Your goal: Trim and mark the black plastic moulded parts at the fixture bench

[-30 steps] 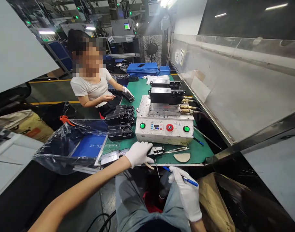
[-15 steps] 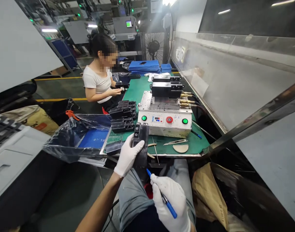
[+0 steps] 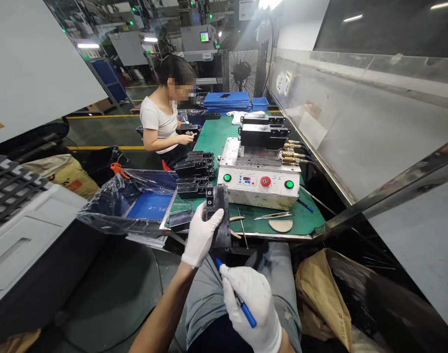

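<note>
My left hand (image 3: 202, 235), in a white glove, grips a long black plastic part (image 3: 221, 215) by its side, thumb across its face. The part is held upright over the front edge of the bench. Lower down, my gloved right hand (image 3: 251, 304) is closed around a blue pen (image 3: 248, 314). The pen's blue upper tip points up and left, close to the lower end of the black part but apart from it. Several similar black parts (image 3: 194, 171) lie stacked on the green mat just behind my left hand.
A white control box (image 3: 259, 189) with green and red buttons carries more black parts (image 3: 264, 136). Tweezers (image 3: 273, 215) and a beige half-round piece (image 3: 281, 225) lie in front. Left stands a plastic-lined bin (image 3: 113, 220). A co-worker (image 3: 160, 117) sits at the far left side, handling a part.
The whole view has shifted, with the bench appearing farther right. My left hand has turned the black part slightly. My right hand with the pen has moved a little left relative to the bench.
</note>
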`<state>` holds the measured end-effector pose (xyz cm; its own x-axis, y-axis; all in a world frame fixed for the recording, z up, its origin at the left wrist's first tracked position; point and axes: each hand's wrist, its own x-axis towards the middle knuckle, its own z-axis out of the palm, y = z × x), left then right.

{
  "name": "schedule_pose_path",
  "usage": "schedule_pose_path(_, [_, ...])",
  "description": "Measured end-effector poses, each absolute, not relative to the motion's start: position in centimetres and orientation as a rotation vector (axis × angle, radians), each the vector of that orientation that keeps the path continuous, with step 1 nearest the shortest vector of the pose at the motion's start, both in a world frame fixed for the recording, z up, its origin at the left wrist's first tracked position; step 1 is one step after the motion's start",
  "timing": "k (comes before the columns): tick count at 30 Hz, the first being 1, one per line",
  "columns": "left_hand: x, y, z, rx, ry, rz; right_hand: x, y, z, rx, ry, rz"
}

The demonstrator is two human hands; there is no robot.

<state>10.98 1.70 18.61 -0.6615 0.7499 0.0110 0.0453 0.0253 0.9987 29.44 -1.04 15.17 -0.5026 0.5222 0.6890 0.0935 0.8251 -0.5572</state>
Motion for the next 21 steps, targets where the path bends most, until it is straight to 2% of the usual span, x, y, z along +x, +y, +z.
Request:
schedule_pose_path(7, [10.5, 1.2, 18.6, 0.668, 1.746, 1.762, 28.6, -1.1, 15.2, -0.426, -2.077, 0.614])
schedule_pose_path(11, [9.2, 1.0, 17.5, 0.337, 1.24, 1.805, 29.2, -1.4, 15.2, -0.496, -1.875, 0.847])
schedule_pose_path(15, [9.1, 1.0, 16.2, 0.289, 0.822, 1.858, 28.5, -1.6, 15.7, -0.618, -1.615, 1.147])
schedule_pose_path(21, [10.8, 0.8, 16.2, 0.203, 0.894, 1.927, 27.6, -2.1, 15.4, -0.582, -1.582, 1.322])
